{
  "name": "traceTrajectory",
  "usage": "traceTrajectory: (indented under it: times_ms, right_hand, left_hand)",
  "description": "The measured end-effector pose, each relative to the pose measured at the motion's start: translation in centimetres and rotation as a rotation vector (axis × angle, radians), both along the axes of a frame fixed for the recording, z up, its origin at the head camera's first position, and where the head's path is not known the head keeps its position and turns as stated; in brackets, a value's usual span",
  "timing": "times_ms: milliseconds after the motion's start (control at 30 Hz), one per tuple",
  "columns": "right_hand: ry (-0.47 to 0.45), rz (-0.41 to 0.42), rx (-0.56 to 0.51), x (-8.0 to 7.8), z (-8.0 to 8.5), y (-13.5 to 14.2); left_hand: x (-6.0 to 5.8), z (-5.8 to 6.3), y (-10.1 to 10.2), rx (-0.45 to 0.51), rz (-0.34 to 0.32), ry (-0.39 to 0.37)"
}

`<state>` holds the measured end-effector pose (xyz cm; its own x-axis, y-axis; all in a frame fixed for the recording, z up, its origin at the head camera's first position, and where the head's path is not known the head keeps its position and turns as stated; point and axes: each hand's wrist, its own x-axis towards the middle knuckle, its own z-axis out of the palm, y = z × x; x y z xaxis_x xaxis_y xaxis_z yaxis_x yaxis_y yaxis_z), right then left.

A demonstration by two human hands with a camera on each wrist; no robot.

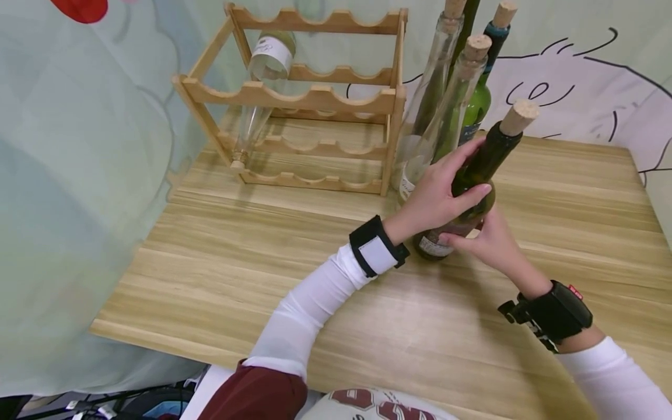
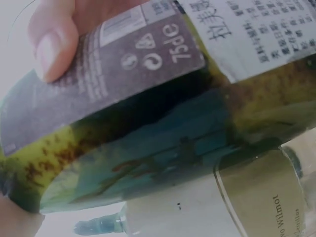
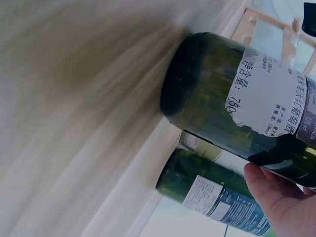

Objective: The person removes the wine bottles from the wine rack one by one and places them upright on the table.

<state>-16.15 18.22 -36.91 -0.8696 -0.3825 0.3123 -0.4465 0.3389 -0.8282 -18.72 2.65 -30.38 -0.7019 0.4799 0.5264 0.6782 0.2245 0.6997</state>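
Both hands hold a dark green wine bottle (image 1: 485, 157) with a cork in its neck, tilted a little to the right. My left hand (image 1: 433, 192) grips it around the shoulder, thumb across the near side. Lower on the body, my right hand (image 1: 490, 239) holds it from the right, its fingers partly hidden behind. White and dark labels show on the bottle (image 3: 212, 84) in the right wrist view, where its base appears just above the table or touching it; I cannot tell which. Close up in the left wrist view, a thumb (image 2: 54, 49) presses the dark label.
A wooden wine rack (image 1: 315, 96) stands at the back left, with a clear corked bottle (image 1: 262, 76) lying in it, neck toward the front. Behind the hands stand several corked bottles, including a clear one (image 1: 457, 93) and a green one (image 1: 478, 105). The wooden table (image 1: 220, 268) extends leftward.
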Motion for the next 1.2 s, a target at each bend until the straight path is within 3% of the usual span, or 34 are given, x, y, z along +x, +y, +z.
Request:
traceTrajectory:
  times_ms: [400,633,867,1200]
  right_hand:
    - [-0.019,-0.020,0.034,-0.8,2.0,0.1]
    - [-0.041,-0.034,0.041,-1.2,3.2,0.0]
    - [-0.104,-0.047,0.042,-2.2,2.9,0.5]
    - [-0.165,-0.040,0.017,-4.8,0.7,1.9]
  left_hand:
    - [-1.9,0.4,0.8,0.018,-0.022,0.013]
    - [-2.9,0.7,1.2,-0.029,-0.012,-0.036]
    - [-4.0,0.8,1.6,-0.049,-0.011,-0.099]
    - [-5.1,0.9,2.1,-0.082,0.015,-0.153]
